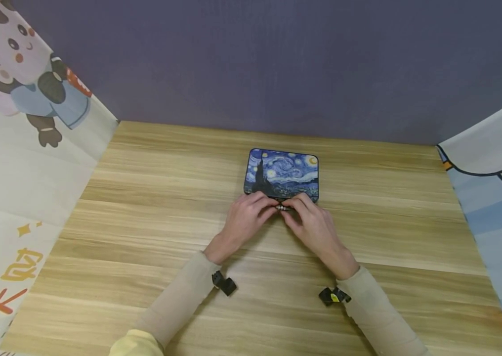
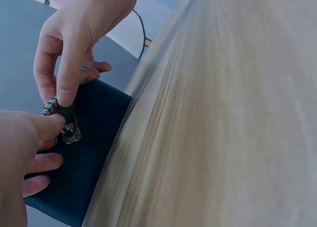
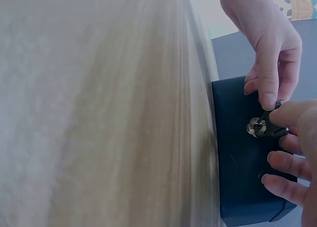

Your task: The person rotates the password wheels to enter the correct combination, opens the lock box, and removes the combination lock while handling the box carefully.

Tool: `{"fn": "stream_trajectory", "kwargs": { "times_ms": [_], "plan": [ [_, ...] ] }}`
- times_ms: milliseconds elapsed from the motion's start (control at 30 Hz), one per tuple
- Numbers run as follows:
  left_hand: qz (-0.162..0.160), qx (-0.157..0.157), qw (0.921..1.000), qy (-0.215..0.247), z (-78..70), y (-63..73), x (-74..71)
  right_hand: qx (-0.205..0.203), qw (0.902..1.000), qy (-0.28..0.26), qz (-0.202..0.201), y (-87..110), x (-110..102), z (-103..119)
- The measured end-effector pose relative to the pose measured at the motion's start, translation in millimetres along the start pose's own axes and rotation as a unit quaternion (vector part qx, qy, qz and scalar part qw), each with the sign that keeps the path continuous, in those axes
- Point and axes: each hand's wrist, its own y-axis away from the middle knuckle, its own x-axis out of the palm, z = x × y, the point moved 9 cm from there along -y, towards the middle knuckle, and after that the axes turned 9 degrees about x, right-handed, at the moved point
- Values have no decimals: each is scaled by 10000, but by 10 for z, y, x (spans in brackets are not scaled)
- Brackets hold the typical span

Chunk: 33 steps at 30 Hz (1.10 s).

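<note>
A box with a swirling blue night-sky painting on its lid sits on the table. On its dark front, a metal clasp carries a small combination padlock with ridged number dials. My left hand pinches one side of the padlock between thumb and index finger, its other fingers lying along the box front in the left wrist view. From the opposite side, my right hand also pinches the padlock by thumb and fingertips. Fingers partly cover the lock body.
The wood-grain table extends around the box on all sides. Behind it rises a dark blue-grey panel. Printed cloths with cartoon figures hang at the left and right.
</note>
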Motion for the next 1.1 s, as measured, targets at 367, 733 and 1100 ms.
{"fn": "stream_trajectory", "kwargs": {
  "times_ms": [367, 733, 1100],
  "plan": [
    [-11, -40, 10000, -7, 16, 15, -2, 43, 10000, -46, 31, 15, 2, -14],
    [-50, -29, 10000, -17, 26, 32, -10, 26, 10000, -17, 82, 1, 20, 2],
    [-41, -11, 10000, -15, 32, 35, -10, 32, 9999, -16, 108, 3, 37, 10]
  ]
}}
